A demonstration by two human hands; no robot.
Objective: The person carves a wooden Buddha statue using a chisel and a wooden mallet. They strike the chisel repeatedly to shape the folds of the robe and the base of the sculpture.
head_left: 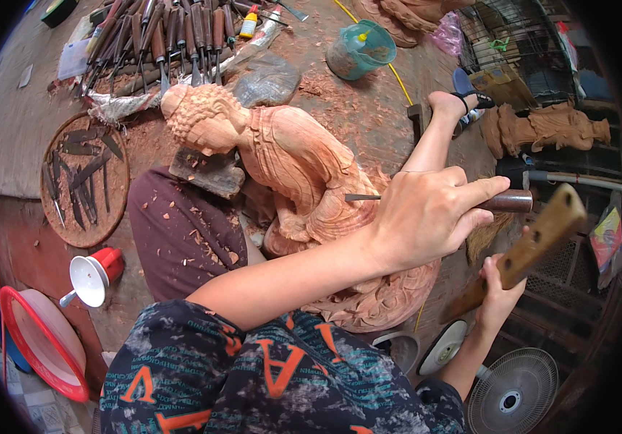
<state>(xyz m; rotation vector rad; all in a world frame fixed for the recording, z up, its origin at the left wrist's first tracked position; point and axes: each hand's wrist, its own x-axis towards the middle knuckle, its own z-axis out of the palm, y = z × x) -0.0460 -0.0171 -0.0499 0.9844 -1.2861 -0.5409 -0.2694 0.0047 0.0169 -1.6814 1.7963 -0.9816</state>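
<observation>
A carved reddish wooden statue (303, 152) of a seated figure with curled hair lies on its side, its head toward the upper left. My left hand (419, 217) is closed round a wood chisel (510, 202) with a brown handle. The chisel's dark blade points left, its tip at the carved folds near the statue's arm; I cannot tell whether it touches. Lower right, my right hand (500, 293) grips a flat wooden mallet (542, 230), raised close to the chisel's handle end. A dark wooden block (208, 173) sits beneath the statue's head.
Many chisels (180, 32) lie bundled at the top left. A round board (72, 224) carries several loose blades. A green bucket (360, 52) stands beyond the statue. A red-and-white lamp (94, 277), a red-rimmed basin (47, 340) and a fan (511, 400) surround me. Wood shavings litter the floor.
</observation>
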